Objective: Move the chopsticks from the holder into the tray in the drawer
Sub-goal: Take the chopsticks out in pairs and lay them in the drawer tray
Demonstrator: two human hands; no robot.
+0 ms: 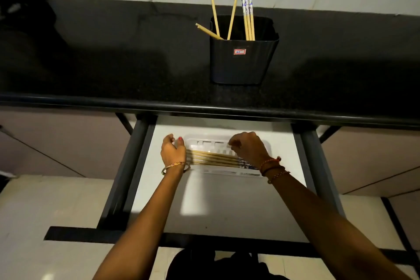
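Nearest me, in the open white drawer (222, 207), I see my left hand (172, 152) at the left end of the white plastic tray (263, 146), fingers curled beside it, and my right hand (248, 148) over its right part, fingers bunched; whether they pinch anything I cannot tell. 4 wooden chopsticks (213, 158) lie across the tray. Farther off, the black square holder (241, 61) stands on the black desk (113, 63) with more chopsticks

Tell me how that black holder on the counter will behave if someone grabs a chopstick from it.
The black holder looks tall and thin-walled, so probably light and apt to tip. The chopsticks left in it lean to its sides, so pulling one sideways might drag it. It probably slides easily on the polished counter.
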